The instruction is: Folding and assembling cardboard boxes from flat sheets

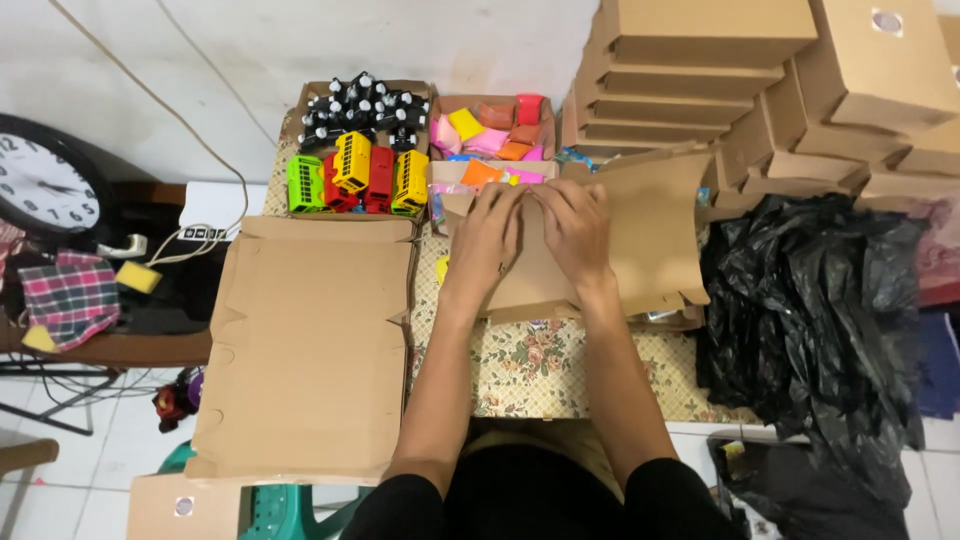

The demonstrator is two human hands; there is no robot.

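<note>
Both hands rest side by side on a brown cardboard box that is only half folded. The left hand lies flat on the card with its fingers spread and pressing down, not curled around anything. The right hand sits just beside it, touching it at the fingertips, and its fingers bend over a card flap and press it down too. The box lies under both palms and sticks out past the right hand, where one big flap curves up. It sits on a table with a flowery cloth, which shows just below the wrists. Right past the fingertips is an open box of bright packets in pink, orange, yellow and red. Beyond the left hand, a bit farther away, stand toy buses in green, red and yellow, with small black toys behind them. Beside the left arm lies a large flat cardboard sheet with folded edges. Past the right hand, stacks of closed brown boxes rise up high. Beside the right arm is a heap of shiny black plastic bags. Far off beyond the flat sheet, a round clock leans near a checked cloth.
</note>
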